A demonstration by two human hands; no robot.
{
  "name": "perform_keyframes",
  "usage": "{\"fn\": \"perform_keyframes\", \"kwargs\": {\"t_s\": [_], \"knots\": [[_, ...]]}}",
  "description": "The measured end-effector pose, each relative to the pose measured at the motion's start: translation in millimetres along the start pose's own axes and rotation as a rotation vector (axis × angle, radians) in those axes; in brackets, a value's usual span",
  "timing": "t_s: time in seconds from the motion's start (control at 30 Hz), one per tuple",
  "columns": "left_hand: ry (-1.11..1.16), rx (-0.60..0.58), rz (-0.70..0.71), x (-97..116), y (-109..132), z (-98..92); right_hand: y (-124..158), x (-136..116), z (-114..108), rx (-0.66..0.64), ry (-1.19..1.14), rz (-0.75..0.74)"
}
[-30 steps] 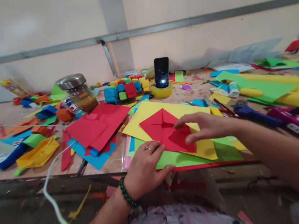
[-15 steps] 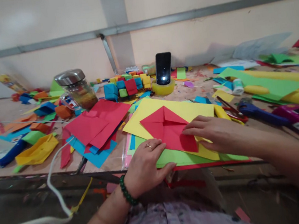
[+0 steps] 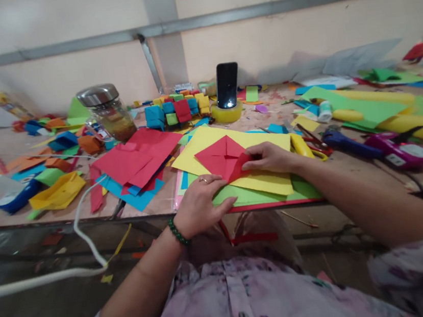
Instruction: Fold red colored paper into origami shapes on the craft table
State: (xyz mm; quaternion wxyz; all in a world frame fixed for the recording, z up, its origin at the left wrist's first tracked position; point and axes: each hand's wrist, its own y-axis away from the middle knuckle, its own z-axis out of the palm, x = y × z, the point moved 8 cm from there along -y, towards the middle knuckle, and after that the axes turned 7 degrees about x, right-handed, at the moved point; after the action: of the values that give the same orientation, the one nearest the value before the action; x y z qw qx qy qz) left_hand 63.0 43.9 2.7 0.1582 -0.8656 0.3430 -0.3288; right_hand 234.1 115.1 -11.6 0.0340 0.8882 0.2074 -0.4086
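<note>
A square of red paper [image 3: 223, 156] lies on a yellow sheet [image 3: 197, 142], its corners folded in toward the middle. My right hand [image 3: 267, 158] pinches the paper's right corner flap between thumb and fingers, bent inward over the square. My left hand [image 3: 203, 200] lies at the near left edge of the red paper, fingers stretched and thumb apart, fingertips touching it. Under the yellow sheet is a green sheet [image 3: 252, 194], with a red edge showing below it at the table's front.
To the left are stacked red sheets [image 3: 137, 154] and a glass jar [image 3: 113, 114]. A phone [image 3: 227, 84] stands in a yellow tape roll [image 3: 225, 114] behind paper cubes [image 3: 182, 110]. Yellow-handled scissors [image 3: 302, 147], a blue-handled tool [image 3: 348, 141] and a purple device [image 3: 406, 148] lie right.
My right hand has taken the lower right corner of the red paper and folded it up toward the middle. My left hand stays at the near left edge. The view has tilted slightly down.
</note>
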Motion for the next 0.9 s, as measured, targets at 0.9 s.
{"fn": "perform_keyframes", "kwargs": {"t_s": [0.9], "knots": [[0.014, 0.013, 0.090, -7.4, -4.4, -0.4, 15.1, -12.6, -4.4, 0.332, 0.006, -0.002]]}}
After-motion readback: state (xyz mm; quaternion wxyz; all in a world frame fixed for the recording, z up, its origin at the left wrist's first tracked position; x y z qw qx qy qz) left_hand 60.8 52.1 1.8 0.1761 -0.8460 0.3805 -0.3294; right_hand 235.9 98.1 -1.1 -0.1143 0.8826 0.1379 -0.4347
